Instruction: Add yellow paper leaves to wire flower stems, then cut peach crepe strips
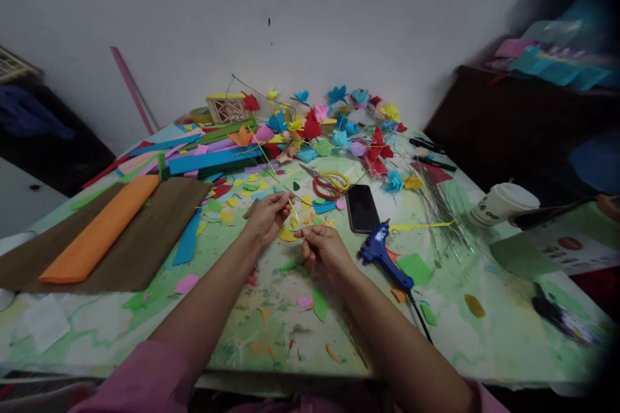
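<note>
My left hand (271, 216) is closed in a pinch on a thin wire stem (268, 164), partly wrapped in yellow, which slants up and away to the left. A narrow yellow paper strip (292, 208) stretches from those fingertips toward my right hand (322, 246). The right thumb and forefinger are pressed together on the strip's near end. Both hands are just above the table, over scattered paper petals (287, 236). Scissors (334, 186) with red and yellow handles lie beyond the hands. To the right are a dark phone (362, 208) and a blue glue gun (385, 257).
Several paper flowers (310, 126) crowd the back of the table. Rolls and strips of coloured paper (208, 161) lie at the left, with an orange roll (104, 229) on brown paper (155, 242). Bare wires (443, 213) and a lidded cup (504, 202) are at the right.
</note>
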`<action>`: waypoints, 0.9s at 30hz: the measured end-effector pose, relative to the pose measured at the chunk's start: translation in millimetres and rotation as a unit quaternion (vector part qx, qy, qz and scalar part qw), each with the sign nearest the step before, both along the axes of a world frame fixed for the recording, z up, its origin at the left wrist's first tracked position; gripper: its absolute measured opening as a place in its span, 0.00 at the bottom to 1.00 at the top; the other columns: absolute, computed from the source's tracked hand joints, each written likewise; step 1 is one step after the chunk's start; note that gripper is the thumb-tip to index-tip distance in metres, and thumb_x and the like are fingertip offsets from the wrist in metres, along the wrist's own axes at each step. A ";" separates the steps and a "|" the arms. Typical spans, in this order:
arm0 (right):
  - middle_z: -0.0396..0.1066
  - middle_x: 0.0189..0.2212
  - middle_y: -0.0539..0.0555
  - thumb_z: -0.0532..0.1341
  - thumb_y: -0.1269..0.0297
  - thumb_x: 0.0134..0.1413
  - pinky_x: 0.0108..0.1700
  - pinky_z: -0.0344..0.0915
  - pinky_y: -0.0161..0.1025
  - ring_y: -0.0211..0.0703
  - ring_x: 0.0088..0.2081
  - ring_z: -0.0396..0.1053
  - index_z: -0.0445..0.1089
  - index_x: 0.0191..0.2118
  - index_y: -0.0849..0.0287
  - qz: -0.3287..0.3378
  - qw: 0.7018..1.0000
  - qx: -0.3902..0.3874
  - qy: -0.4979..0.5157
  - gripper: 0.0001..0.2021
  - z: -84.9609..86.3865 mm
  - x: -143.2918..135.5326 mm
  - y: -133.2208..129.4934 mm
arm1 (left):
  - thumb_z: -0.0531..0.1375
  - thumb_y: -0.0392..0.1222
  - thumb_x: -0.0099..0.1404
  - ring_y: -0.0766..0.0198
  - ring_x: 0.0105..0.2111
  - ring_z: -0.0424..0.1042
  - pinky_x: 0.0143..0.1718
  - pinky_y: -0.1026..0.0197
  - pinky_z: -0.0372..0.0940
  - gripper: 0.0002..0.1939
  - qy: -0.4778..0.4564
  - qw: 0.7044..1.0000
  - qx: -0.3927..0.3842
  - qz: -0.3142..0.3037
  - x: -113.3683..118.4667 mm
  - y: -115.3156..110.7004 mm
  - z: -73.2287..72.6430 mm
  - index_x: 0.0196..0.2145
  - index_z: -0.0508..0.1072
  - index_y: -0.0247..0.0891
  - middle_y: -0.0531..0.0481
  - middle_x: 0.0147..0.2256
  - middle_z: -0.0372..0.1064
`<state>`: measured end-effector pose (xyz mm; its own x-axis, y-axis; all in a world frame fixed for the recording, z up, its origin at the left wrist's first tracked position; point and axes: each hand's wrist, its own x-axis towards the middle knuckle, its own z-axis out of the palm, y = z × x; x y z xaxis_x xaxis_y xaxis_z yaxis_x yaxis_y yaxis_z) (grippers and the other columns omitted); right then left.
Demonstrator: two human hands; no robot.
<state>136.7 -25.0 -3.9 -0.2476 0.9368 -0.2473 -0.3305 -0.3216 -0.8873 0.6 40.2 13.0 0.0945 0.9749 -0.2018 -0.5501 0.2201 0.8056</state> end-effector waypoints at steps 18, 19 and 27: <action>0.60 0.09 0.43 0.59 0.55 0.44 0.13 0.42 0.29 0.28 0.09 0.48 0.67 0.26 0.61 -0.033 0.998 0.039 -0.038 0.12 2.5 -29.6 -12.3 | 0.68 0.32 0.49 0.78 0.16 0.60 0.15 0.77 0.56 0.08 0.013 0.999 0.029 0.001 -16.6 -8.0 4.1 0.27 0.74 0.27 0.53 0.20 0.65; 0.59 0.09 0.42 0.59 0.55 0.45 0.13 0.42 0.28 0.28 0.10 0.48 0.67 0.27 0.61 -0.021 0.998 0.044 -0.047 0.13 1.6 -31.3 -14.4 | 0.67 0.31 0.49 0.78 0.16 0.60 0.15 0.78 0.57 0.06 0.013 0.999 0.030 0.012 -22.7 -6.6 5.2 0.27 0.74 0.27 0.52 0.20 0.66; 0.68 0.17 0.51 0.50 0.62 0.57 0.23 0.55 0.32 0.35 0.18 0.62 0.69 0.27 0.61 0.031 0.898 0.185 -0.397 0.15 10.3 -4.9 11.8 | 0.53 0.25 0.63 0.80 0.15 0.58 0.15 0.79 0.57 0.10 -0.037 0.997 -0.025 0.061 -71.2 10.7 13.0 0.27 0.71 0.28 0.54 0.20 0.62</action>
<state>131.8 -13.2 6.4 -0.1859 0.9816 -0.0431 0.4623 0.0487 -0.8854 -70.6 50.9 26.0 -0.0083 0.9691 -0.2466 -0.6335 0.1857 0.7511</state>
